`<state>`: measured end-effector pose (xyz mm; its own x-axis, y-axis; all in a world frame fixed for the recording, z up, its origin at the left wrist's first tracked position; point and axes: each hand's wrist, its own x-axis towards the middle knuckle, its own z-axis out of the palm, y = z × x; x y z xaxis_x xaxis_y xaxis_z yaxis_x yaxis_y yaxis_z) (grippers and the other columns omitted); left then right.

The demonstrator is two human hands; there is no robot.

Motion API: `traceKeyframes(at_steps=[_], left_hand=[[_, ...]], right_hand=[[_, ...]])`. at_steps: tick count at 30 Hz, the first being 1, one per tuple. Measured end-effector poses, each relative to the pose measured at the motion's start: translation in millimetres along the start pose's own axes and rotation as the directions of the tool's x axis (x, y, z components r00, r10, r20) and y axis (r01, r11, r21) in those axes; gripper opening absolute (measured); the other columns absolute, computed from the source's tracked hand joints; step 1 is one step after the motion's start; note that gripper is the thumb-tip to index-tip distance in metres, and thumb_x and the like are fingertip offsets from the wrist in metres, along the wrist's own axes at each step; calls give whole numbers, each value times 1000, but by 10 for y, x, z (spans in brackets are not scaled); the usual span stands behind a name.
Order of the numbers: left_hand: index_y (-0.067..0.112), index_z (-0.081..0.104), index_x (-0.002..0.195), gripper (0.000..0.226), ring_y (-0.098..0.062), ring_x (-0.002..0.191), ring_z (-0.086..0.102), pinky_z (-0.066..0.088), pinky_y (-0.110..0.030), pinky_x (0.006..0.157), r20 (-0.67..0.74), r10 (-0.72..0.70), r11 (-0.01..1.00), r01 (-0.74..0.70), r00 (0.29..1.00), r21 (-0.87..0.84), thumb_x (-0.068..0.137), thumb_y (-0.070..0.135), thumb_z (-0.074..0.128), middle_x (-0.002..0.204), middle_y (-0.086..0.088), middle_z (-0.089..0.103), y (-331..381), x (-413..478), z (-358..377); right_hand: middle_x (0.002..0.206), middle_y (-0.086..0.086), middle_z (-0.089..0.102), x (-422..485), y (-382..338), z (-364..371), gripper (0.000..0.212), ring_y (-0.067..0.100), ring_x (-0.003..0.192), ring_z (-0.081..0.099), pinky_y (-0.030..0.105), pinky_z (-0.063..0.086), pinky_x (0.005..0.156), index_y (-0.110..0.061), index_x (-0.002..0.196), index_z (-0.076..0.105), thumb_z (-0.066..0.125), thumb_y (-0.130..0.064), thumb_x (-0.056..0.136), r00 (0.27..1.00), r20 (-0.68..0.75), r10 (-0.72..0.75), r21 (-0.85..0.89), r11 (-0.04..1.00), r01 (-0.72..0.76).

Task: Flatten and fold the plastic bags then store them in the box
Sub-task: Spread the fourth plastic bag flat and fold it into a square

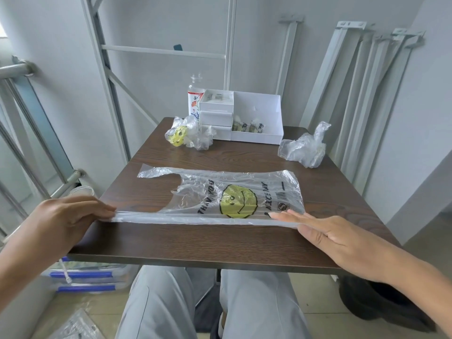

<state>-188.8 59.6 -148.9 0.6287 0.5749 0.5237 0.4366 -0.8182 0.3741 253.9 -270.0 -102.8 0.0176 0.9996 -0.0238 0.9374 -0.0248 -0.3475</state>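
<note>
Smiley bag (232,196) lies spread flat across the middle of the table (220,245), a dark brown wood-grain top w/ a straight near edge. The bag is thin clear film, finely wrinkled, w/ a round yellow face, black lettering on both sides of it and a barcode near the bottom end. Its handles point to my left, bottom seam to my right. The near long edge is turned over into a narrow, whitish doubled strip running side to side.

My left hand (66,221) has its fingers curled over the left end of that strip, pinching the handle tip; thumb is out of sight. My right hand (325,233) is flat, fingers straight and together, lying on the bag's near right corner and pressing it onto the wood.

At the far edge stands the white box (256,111): squared card walls, small drawers on its left part, open bin on the right w/ a few folded bags (249,126) standing in it. A crumpled bag w/ yellow print (188,133) sits just left of the box, touching it. Another crumpled clear bag (303,148) sits on the far right of the table, apart from the box. A clear bottle w/ flower label (195,99) stands behind the box's left side.
</note>
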Motion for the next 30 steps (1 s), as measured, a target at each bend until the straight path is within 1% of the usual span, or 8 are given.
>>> traceKeyframes(at_steps=[2,7,13,16,18,21,25,30], left_hand=[[37,81,97,50,-13,90,77,60,-42,89,-6,-63,997,63,998,-34,78,-10,81,101,16,78,-87,-9,23],[31,84,88,34,-17,88,78,62,-50,88,-83,-142,977,154,986,150,80,-2,86,98,18,78,151,179,11],[21,83,110,61,-28,140,56,32,-48,121,30,-262,942,249,965,226,78,-24,57,143,-5,64,664,427,129],[20,77,123,59,-24,145,50,35,-52,122,37,-264,941,249,964,229,82,-16,56,154,-1,53,1280,366,313],[22,70,134,48,-18,140,55,29,-36,121,73,-218,968,206,973,144,95,-2,55,156,4,51,1763,284,400],[23,41,156,46,-13,155,31,11,-27,128,233,-223,972,199,947,122,112,32,35,167,6,35,2272,300,606],[14,5,167,68,-21,162,-5,0,-44,132,322,-300,942,225,898,249,109,47,14,176,-5,1,2315,490,1047],[24,-12,166,94,-27,160,-21,-9,-57,128,391,-342,894,168,854,416,90,80,-8,173,3,-20,2138,382,1102]], right_hand=[[169,-11,33,-26,10,16,67,7,156,29,9,16,120,-31,162,33,5,-62,110,999,22,45,-58,997,-44],[169,-28,-15,-37,-224,158,52,-1,158,-14,25,-5,129,-41,164,-5,2,-50,113,996,80,-30,-145,989,42],[161,-44,-16,-92,-1056,-45,79,-32,139,-15,9,4,119,-71,139,-35,29,-79,94,982,186,38,-18,999,-36],[164,-37,13,33,-1288,-48,70,-28,140,6,9,14,118,-69,148,-25,29,-69,103,987,158,-12,-60,998,22],[157,-29,33,185,-1358,-52,60,-17,139,26,17,28,117,-61,159,-1,32,-59,108,996,92,-13,-22,1000,15],[161,-16,42,669,-1241,-19,49,-1,146,36,28,32,122,-39,163,30,33,-39,114,996,-87,-23,30,999,25],[173,-4,26,1420,-902,174,52,5,159,16,25,12,130,-22,166,29,30,-36,115,996,-88,7,49,999,-3],[173,-19,-10,1582,-555,330,69,-3,157,-15,34,-7,131,-37,167,-2,9,-66,106,998,59,-24,-174,984,34]])
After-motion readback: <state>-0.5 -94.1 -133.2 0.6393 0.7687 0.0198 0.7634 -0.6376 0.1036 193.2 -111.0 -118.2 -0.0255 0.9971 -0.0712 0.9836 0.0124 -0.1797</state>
